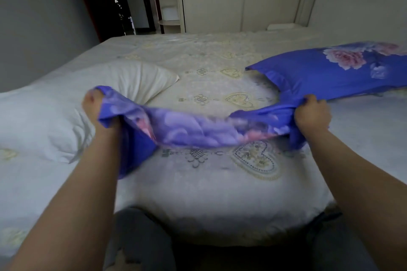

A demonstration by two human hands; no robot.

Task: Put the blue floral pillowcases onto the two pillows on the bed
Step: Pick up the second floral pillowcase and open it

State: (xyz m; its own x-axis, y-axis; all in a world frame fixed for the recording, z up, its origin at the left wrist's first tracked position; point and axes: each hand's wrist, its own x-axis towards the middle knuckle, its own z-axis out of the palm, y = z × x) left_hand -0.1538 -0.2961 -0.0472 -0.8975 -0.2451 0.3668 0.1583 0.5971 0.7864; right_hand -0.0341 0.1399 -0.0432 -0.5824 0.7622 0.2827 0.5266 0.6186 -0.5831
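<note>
both hands (93,105) (311,114) grip pillowcase (187,127) — blurred

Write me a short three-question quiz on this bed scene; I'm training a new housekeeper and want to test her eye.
1. True or false: the white pillow already wears its cover.
2. Which hands grip the loose pillowcase? A) left hand only B) right hand only C) both
3. Fill in: the covered pillow lies to the person's ____.

Key: 1 false; 2 C; 3 right.
</note>
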